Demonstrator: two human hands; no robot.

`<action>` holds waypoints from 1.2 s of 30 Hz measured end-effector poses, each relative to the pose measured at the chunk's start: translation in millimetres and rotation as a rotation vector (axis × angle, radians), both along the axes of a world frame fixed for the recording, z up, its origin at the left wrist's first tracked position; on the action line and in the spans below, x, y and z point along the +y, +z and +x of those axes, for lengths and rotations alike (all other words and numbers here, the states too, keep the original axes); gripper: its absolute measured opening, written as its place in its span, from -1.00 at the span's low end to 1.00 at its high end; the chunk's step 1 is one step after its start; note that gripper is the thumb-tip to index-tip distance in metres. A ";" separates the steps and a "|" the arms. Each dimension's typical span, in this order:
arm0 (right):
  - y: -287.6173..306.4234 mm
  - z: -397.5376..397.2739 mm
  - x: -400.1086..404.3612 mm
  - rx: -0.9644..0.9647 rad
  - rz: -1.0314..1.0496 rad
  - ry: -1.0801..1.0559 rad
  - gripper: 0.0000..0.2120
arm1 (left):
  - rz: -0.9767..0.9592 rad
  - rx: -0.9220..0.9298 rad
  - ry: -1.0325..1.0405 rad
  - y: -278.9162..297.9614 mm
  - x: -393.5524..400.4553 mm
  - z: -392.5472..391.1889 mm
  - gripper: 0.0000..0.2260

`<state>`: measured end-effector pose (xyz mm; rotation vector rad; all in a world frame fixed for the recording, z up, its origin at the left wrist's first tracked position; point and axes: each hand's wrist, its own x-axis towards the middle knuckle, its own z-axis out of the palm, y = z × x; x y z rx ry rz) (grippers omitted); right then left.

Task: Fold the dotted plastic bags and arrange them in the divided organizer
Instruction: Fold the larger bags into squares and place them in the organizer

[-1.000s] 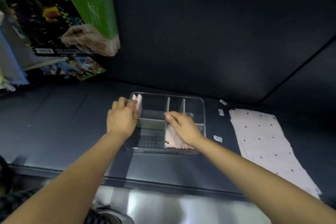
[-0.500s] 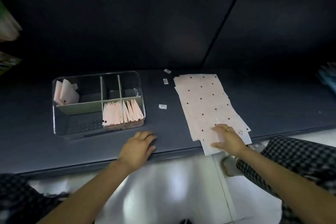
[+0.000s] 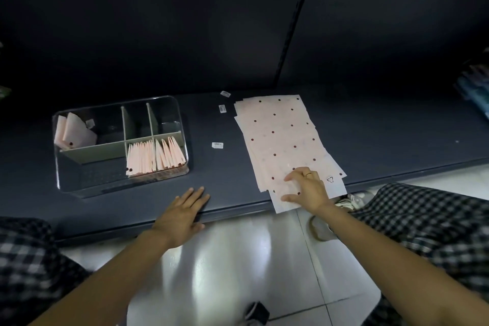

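A clear divided organizer [image 3: 79, 182] stands on the dark shelf at the left. Its front right compartment holds several folded pink dotted bags [image 3: 153, 157], and two folded bags [image 3: 72, 132] lean in the back left compartment. A stack of flat pink dotted bags [image 3: 280, 135] lies to the right, its near end hanging over the shelf edge. My right hand [image 3: 308, 189] rests on the near end of that stack with fingers spread and slightly bent. My left hand [image 3: 182, 213] lies flat on the shelf edge, in front of the organizer.
Three small white labels [image 3: 217, 145] lie on the shelf [image 3: 383, 145] between organizer and stack. The dark back wall rises behind. Below the shelf edge is a shiny tiled floor [image 3: 225, 259], with checkered trouser legs [image 3: 423, 219] at both sides.
Both hands have left the organizer. The left hand came back to the shelf edge and the right hand went over to the flat stack. The view swung to the right.
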<state>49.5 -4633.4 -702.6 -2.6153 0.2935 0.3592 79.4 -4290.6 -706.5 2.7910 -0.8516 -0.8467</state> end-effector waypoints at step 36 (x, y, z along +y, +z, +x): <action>115.4 51.6 25.1 0.765 0.539 0.449 -0.55 | -0.860 0.430 0.633 29.6 -31.9 -2.2 -0.70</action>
